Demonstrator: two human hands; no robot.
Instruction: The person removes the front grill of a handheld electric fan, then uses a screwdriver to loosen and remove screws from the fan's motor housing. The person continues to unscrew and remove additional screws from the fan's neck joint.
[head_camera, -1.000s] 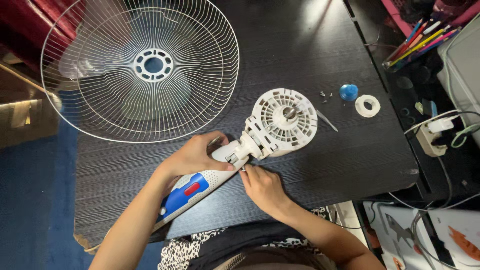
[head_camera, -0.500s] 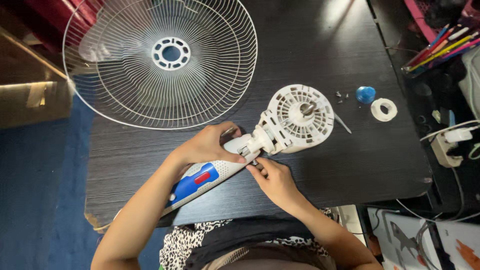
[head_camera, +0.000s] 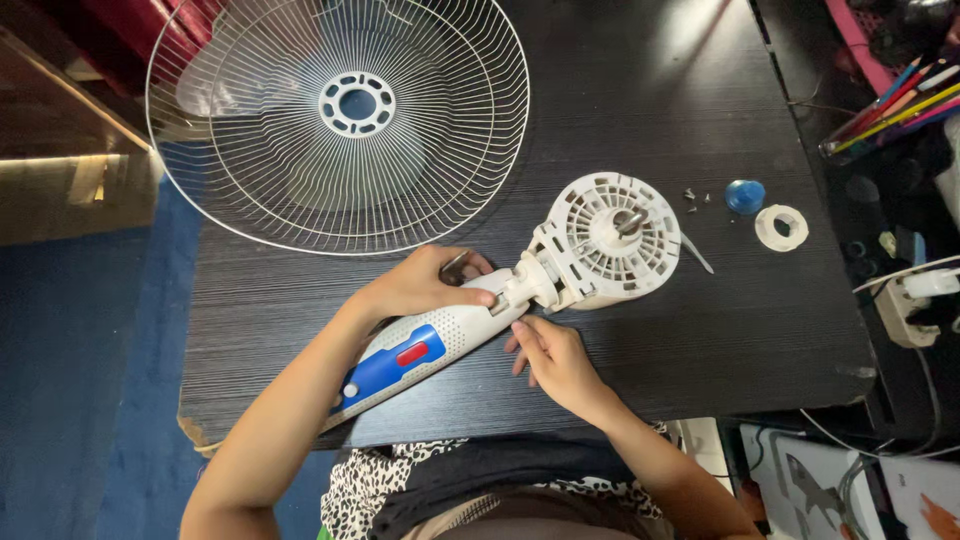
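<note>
A white fan body lies on the dark table, its round motor housing (head_camera: 612, 240) facing up and its stem (head_camera: 425, 350), with a blue and red control panel, pointing toward me. My left hand (head_camera: 425, 285) grips the stem near the neck joint. My right hand (head_camera: 550, 355) rests just below the neck, fingers bent and touching the stem's underside; whether it holds anything small I cannot tell. The metal shaft (head_camera: 628, 220) sticks up from the housing's centre.
A white wire fan guard (head_camera: 340, 110) lies at the table's back left. To the right of the housing are small screws (head_camera: 692, 200), a blue knob (head_camera: 745, 195) and a white ring nut (head_camera: 781, 226). Pencils (head_camera: 890, 110) and a power strip (head_camera: 915, 300) sit past the right edge.
The view has shifted slightly. My right hand has slid a little lower along the stem below the neck; my left hand keeps its grip.
</note>
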